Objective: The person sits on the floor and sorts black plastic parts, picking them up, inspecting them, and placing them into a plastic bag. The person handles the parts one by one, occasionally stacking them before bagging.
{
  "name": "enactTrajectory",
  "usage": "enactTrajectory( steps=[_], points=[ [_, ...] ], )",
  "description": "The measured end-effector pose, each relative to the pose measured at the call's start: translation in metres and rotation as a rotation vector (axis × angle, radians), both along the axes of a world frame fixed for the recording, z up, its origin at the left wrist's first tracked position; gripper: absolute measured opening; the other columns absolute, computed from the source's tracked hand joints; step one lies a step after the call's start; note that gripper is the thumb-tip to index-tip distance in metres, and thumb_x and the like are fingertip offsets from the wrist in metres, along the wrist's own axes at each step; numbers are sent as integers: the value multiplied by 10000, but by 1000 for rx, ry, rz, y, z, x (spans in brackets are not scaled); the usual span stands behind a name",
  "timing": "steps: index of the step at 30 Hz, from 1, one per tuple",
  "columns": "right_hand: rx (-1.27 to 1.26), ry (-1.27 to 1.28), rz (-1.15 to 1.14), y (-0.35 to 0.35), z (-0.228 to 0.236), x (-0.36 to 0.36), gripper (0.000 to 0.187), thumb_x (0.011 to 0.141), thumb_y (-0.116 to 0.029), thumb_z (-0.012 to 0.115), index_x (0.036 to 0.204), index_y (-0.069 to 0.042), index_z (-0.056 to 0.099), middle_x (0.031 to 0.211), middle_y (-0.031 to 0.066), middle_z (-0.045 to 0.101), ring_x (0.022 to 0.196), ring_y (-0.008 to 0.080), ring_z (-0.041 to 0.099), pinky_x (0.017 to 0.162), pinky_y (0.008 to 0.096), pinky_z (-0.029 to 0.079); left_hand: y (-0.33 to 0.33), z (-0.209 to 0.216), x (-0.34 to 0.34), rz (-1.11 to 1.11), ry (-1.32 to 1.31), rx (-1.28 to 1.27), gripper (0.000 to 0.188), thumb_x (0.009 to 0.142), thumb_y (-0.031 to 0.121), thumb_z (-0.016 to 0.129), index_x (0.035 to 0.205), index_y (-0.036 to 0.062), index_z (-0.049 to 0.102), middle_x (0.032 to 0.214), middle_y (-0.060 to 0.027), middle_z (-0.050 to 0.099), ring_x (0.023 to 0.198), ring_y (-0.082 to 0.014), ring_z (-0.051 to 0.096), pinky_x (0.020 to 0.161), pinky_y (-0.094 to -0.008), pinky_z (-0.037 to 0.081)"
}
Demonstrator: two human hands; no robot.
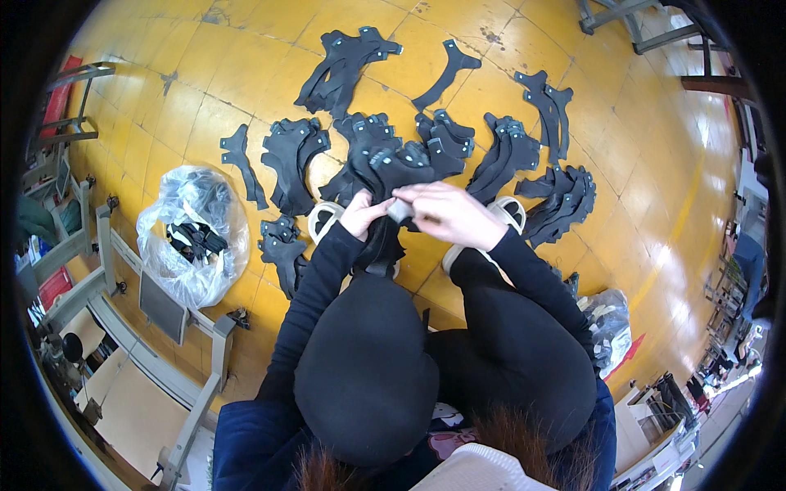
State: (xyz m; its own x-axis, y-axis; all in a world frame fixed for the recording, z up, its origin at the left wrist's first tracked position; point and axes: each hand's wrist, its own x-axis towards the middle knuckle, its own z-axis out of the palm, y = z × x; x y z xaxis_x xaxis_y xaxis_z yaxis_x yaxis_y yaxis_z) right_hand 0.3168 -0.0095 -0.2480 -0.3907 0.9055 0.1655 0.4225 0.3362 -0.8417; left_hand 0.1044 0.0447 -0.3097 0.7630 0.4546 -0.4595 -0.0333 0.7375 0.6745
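In front of my knees, my left hand (363,214) is closed around a bundle of black fabric pieces (399,168), cut with a long tail and a flared, forked end. The thumb presses against the side of the bundle. My right hand (452,214) comes in from the right with its fingers bent around a small light grey strip (399,211), which lies against the middle of the bundle. What exactly the strip is cannot be made out. The lower ends of the bundle hang down between my feet. Small pale marks show on the flared ends.
Stacks of similar black pieces (293,159) lie spread over the yellow tiled floor (246,49) ahead. A clear plastic bag (192,274) with dark pieces stands at left, another plastic bag (607,327) at right. Metal table frames (155,360) line the left side.
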Motion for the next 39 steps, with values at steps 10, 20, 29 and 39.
enactTrajectory(
  steps=[10, 20, 29, 39],
  points=[
    [-724, 407, 153, -12, -10, 4, 90, 819, -70, 626, 852, -14, 563, 830, 56, 649, 806, 131, 638, 686, 271, 484, 23, -8, -39, 457, -36, -244, 362, 912, 158, 527, 1211, -38, 466, 1135, -182, 599, 846, -207, 638, 786, -306, 515],
    [-642, 353, -736, -18, -126, 54, 191, 854, -44, 586, 1045, -36, 571, 1020, 59, 600, 964, 147, 573, 833, 280, 477, 21, 5, -38, 375, 35, -83, 335, 881, 124, 554, 1148, -79, 529, 1048, -180, 631, 870, -236, 642, 811, -323, 507],
    [-26, 65, -587, 3, -31, 17, 195, 801, -92, 647, 984, -26, 631, 1053, 103, 600, 1008, 240, 565, 857, 325, 435, 7, 21, -13, 221, -38, -194, 380, 847, 98, 582, 1168, -91, 502, 1061, -188, 613, 903, -243, 620, 832, -328, 488],
    [195, -100, -501, 11, -3, -16, 190, 692, -61, 729, 867, -81, 658, 860, 44, 564, 842, 227, 538, 765, 331, 424, -2, 26, 1, 180, -81, -168, 405, 856, 147, 592, 1190, -65, 503, 1066, -159, 614, 929, -241, 615, 847, -333, 477]
  ],
)
